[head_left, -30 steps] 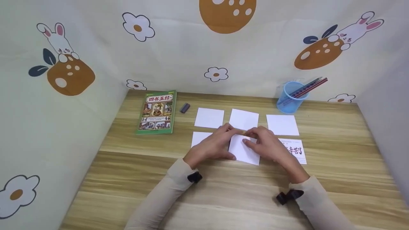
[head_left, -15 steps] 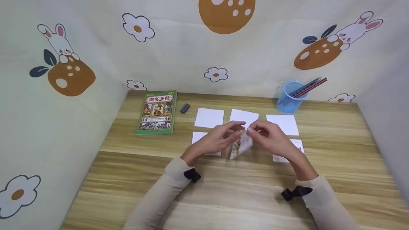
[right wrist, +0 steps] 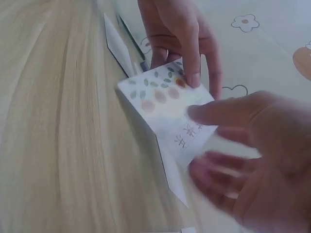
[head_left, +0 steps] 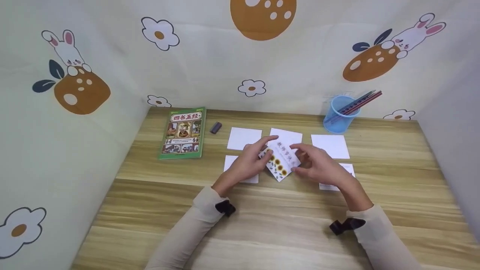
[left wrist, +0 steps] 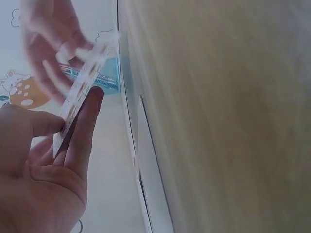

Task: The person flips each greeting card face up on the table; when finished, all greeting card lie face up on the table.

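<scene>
A small card [head_left: 281,160] printed with sunflowers and a line of characters is held face up just above the wooden table [head_left: 262,221], tilted diagonally. My left hand [head_left: 264,150] pinches its left edge between thumb and fingers. My right hand [head_left: 298,160] grips its right edge. The left wrist view shows the card [left wrist: 80,92] edge-on between my left fingers [left wrist: 85,131], with the right hand blurred behind it. In the right wrist view the card [right wrist: 167,107] shows its printed side, with a left finger [right wrist: 192,58] on its far corner.
Blank white cards lie around the hands: one at back left [head_left: 244,138], one at back right [head_left: 330,146], others partly hidden. A green book [head_left: 183,132] and a grey eraser [head_left: 215,127] lie at left. A blue cup [head_left: 339,114] with pencils [head_left: 358,102] stands at back right.
The card lay blank side up on the table. Both hands lifted it and turned it over, so its sunflower side now faces up.
</scene>
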`<action>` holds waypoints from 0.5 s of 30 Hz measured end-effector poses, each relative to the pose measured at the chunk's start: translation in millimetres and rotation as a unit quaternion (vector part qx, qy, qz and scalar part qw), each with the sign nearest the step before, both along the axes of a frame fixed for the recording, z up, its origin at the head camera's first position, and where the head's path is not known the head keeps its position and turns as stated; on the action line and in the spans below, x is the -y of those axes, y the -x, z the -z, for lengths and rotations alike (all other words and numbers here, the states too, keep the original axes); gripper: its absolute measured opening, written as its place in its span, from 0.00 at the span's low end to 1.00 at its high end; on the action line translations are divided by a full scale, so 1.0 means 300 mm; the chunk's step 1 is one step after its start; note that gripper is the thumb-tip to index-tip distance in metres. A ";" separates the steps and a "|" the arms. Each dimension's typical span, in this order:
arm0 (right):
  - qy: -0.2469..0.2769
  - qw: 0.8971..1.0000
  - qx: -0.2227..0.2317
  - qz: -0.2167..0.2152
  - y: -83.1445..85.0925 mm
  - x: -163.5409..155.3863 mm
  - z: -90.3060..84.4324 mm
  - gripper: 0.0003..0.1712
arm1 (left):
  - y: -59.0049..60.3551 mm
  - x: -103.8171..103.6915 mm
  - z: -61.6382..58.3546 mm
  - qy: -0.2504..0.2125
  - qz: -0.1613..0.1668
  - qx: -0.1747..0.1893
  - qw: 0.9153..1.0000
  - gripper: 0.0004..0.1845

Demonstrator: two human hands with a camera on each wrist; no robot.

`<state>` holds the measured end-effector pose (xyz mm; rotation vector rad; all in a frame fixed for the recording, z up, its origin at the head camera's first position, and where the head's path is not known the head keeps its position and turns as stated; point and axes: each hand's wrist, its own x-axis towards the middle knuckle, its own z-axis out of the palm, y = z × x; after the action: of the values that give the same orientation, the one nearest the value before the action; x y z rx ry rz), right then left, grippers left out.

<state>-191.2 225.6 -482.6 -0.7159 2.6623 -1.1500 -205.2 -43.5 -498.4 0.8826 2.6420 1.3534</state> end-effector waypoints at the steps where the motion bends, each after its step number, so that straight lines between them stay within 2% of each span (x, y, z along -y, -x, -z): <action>1: -0.020 1.000 0.000 -0.005 0.001 -0.005 0.005 0.34 | -0.001 0.002 -0.001 0.001 -0.001 0.005 1.000 0.28; 3: -0.041 0.999 -0.005 -0.014 0.004 -0.014 0.013 0.29 | -0.001 0.005 -0.002 0.002 0.006 0.019 1.000 0.31; 6: -0.043 0.999 -0.016 -0.022 0.007 -0.026 0.017 0.22 | 0.000 0.005 -0.002 -0.008 0.030 0.053 0.998 0.38; 10: -0.054 0.998 -0.020 -0.035 0.007 -0.040 0.020 0.23 | -0.001 -0.002 -0.004 -0.014 0.068 0.095 0.993 0.47; 12: -0.067 0.997 -0.016 -0.038 0.008 -0.041 0.027 0.24 | -0.006 -0.007 -0.006 0.014 0.076 0.092 0.993 0.44; 15: -0.081 0.996 -0.016 -0.034 0.011 -0.037 0.039 0.23 | -0.017 -0.020 -0.006 0.090 0.067 0.057 0.992 0.36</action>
<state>-194.4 236.7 -494.2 -0.7951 2.6954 -0.9008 -200.2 -37.4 -496.7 0.9102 2.5196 1.0828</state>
